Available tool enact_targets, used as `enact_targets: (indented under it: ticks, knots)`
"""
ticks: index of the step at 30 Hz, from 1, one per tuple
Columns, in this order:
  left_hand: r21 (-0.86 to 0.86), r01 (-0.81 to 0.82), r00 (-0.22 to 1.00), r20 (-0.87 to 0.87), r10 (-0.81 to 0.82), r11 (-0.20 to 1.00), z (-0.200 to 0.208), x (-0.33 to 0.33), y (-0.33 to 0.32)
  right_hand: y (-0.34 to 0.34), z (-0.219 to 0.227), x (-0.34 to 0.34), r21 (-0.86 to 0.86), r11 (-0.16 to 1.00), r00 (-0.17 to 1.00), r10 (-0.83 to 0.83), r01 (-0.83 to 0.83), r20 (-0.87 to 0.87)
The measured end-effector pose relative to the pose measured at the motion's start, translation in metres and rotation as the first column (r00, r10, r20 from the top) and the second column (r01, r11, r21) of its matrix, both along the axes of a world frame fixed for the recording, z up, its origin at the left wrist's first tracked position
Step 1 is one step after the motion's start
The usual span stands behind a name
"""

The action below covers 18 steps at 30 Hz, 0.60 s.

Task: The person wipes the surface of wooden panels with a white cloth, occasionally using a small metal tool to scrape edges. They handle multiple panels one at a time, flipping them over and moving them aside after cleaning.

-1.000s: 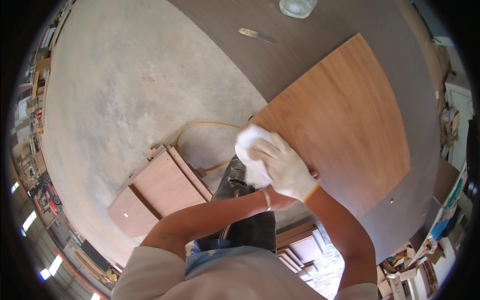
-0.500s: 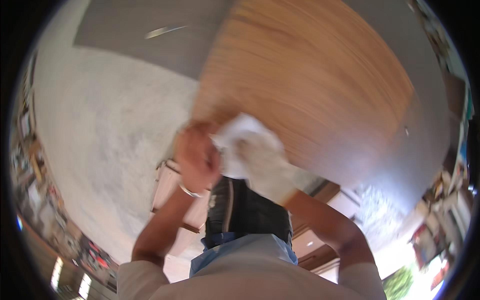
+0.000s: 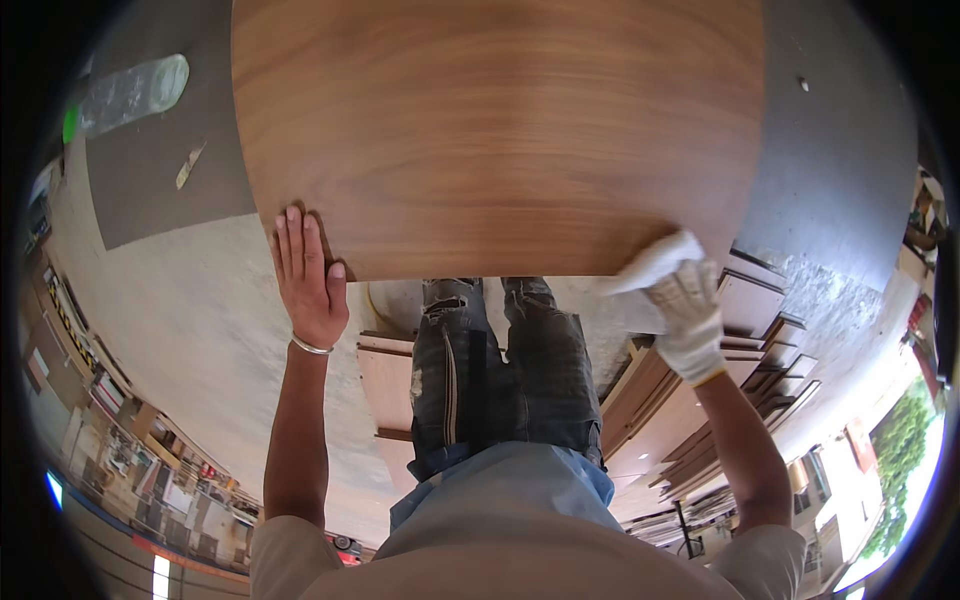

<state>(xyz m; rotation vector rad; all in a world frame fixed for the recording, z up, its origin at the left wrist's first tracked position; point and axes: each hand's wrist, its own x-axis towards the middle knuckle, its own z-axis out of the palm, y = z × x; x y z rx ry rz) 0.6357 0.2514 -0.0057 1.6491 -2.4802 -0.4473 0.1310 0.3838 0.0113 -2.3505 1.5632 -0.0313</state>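
Note:
A wide wood-grain board (image 3: 500, 140) lies in front of me, its near edge just ahead of my legs. My bare left hand (image 3: 310, 280), with a bangle at the wrist, rests flat on the board's near left corner, fingers stretched out. On the opposite side, my right hand (image 3: 690, 315) wears a white knitted glove. It holds a white cloth (image 3: 655, 262) against the board's near right corner, the cloth partly past the edge. The gloved fingertips lie over the cloth and are slightly blurred.
Grey sheets (image 3: 830, 150) extend beneath the board on both sides. A clear plastic bottle (image 3: 135, 95) with a green cap lies far left, near a small cutter-like strip (image 3: 189, 165). Stacked wooden panels (image 3: 690, 400) stand by my right leg, and more panels (image 3: 385, 380) by my left.
My hands, close together before, are now apart. The left has come down onto the board's left corner; the right has gone to the right corner with the cloth. My view has turned and straightened.

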Motion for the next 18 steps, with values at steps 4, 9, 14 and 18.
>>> enact_targets:
  ticks: [4, 9, 14, 18]
  knots:
    - [0.02, 0.031, 0.998, 0.045, -0.032, 0.999, 0.001, -0.006, 0.005, 0.023, 0.005, 0.009, 0.09, 0.958, 0.962, -0.273, 0.271, 0.005]
    - [0.209, 0.203, 0.976, 0.038, -0.215, 0.957, 0.008, -0.047, 0.042, -0.01, -0.021, 0.158, 0.271, 0.958, 0.838, -0.224, 0.095, 0.497]
    - [0.258, 0.17, 0.974, 0.106, -0.202, 0.951, 0.009, -0.06, 0.067, -0.033, -0.025, 0.181, 0.048, 0.985, 0.79, -0.162, 0.166, 0.591]
    - [0.155, 0.136, 0.966, 0.196, -0.166, 0.978, -0.003, -0.057, 0.084, 0.011, -0.012, 0.044, 0.022, 0.937, 0.869, -0.332, 0.349, 0.367]
